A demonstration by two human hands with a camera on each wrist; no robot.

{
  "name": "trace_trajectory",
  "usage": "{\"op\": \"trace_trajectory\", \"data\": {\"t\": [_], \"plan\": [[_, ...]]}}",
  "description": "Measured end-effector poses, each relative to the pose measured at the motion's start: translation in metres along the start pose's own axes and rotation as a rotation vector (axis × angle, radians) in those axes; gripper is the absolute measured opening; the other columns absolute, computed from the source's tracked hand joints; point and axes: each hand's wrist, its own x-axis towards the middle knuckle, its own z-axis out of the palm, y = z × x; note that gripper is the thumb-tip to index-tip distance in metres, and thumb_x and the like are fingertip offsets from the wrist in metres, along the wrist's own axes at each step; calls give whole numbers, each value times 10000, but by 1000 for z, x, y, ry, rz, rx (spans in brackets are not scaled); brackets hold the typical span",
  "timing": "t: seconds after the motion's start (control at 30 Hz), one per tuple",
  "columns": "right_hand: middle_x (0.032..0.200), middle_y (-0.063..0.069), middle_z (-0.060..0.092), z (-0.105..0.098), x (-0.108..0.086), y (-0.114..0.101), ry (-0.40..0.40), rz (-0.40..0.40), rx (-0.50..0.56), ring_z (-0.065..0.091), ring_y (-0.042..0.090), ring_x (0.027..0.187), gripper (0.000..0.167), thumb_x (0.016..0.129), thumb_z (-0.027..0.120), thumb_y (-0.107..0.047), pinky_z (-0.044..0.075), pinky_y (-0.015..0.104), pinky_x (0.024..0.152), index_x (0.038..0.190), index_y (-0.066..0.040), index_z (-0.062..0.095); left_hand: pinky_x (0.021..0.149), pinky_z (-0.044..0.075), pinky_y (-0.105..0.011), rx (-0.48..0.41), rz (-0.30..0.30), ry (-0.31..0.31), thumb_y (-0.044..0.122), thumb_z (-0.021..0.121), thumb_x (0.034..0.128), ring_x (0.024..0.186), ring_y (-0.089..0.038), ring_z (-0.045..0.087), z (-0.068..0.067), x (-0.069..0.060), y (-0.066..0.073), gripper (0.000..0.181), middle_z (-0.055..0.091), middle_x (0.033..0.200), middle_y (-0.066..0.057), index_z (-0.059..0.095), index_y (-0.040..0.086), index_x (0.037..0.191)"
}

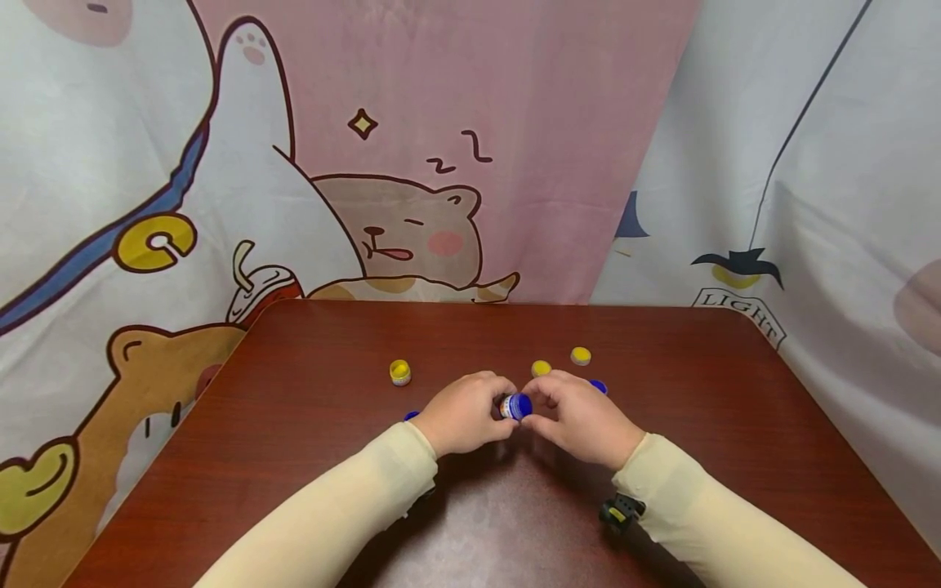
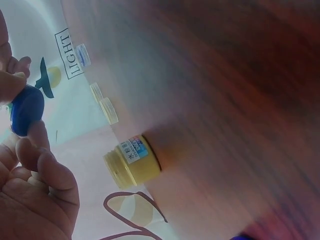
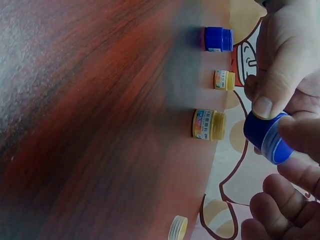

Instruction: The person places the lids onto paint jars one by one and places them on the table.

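Note:
Near the table's centre my left hand (image 1: 466,412) grips a small blue paint jar (image 1: 507,407), tilted with its blue lid (image 1: 524,406) facing right. My right hand (image 1: 588,420) has thumb and fingertips around the lid end. In the right wrist view the left thumb presses on the blue jar (image 3: 260,132), and right fingers lie over the lid end. From the left wrist view, fingers of both hands touch the jar (image 2: 27,111). The palm side of my left hand (image 2: 37,195) shows there. Part of the jar is hidden by fingers.
A lidless yellow paint jar (image 1: 400,372) stands left of the hands. Another yellow jar (image 3: 207,125) and a blue jar (image 3: 217,39) stand beyond. Two yellow lids (image 1: 541,369) and a blue lid (image 1: 598,386) lie behind the right hand. A printed curtain (image 1: 551,163) backs the table.

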Motion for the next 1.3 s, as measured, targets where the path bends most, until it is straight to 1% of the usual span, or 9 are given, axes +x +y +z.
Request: {"op": "trace_trajectory", "data": {"t": [0.13,0.27,0.47,0.7,0.83,0.97,1.07,1.2,1.3], "plan": [[1040,-2,690,-1,0,0,4,2,-22,670,150,947,282,898,852,-212,582,304,811,1130,-130,712,768,501,-217,4,-5,-2,311,803,918,835,-77,578,0,0,0,296,639,989,72,716,158,1155],[1054,-13,684,-1,-1,0,3,5,-28,652,119,954,342,882,865,-184,588,312,824,1176,-125,699,775,504,-217,2,-6,-7,311,801,919,843,-75,580,0,1,0,299,640,996,74,714,160,1163],[1050,-12,681,1,0,1,-9,14,-32,660,136,953,274,906,844,-205,589,323,826,1134,-136,709,763,499,-217,7,-1,-5,318,801,919,833,-76,578,0,1,0,300,636,985,76,715,160,1158],[1069,3,688,2,-1,1,7,18,-28,664,132,951,369,887,861,-198,594,316,820,1202,-116,688,773,503,-219,4,-9,-10,316,800,923,842,-80,581,1,0,0,315,641,1006,69,711,160,1182],[1058,-10,685,1,0,1,-8,24,-22,662,126,953,306,892,855,-176,603,347,843,1149,-139,693,762,500,-220,-3,-11,-9,315,803,920,832,-81,580,2,1,0,308,636,995,72,713,161,1171],[1035,-19,683,0,-1,1,-17,31,-26,648,98,934,248,911,840,-224,596,331,829,1105,-144,708,754,494,-220,0,-3,0,308,806,914,821,-77,573,2,1,0,291,635,978,73,718,159,1148],[1037,-14,684,0,-1,2,-11,34,-27,640,95,927,281,906,847,-242,584,311,812,1127,-136,708,759,494,-221,-2,-2,3,304,808,913,822,-76,573,2,1,0,287,639,979,71,719,157,1143],[1070,-5,690,0,-1,2,-1,26,-18,654,109,945,341,888,862,-203,590,314,822,1176,-132,694,764,498,-221,-7,-4,-2,305,807,913,825,-76,577,2,2,0,292,640,983,72,717,157,1148],[1063,-12,687,0,-1,2,2,15,-17,655,104,943,316,890,858,-179,594,315,824,1158,-143,695,763,497,-218,-4,-2,-3,313,805,915,829,-78,576,2,2,0,293,635,979,77,715,162,1150]]}}
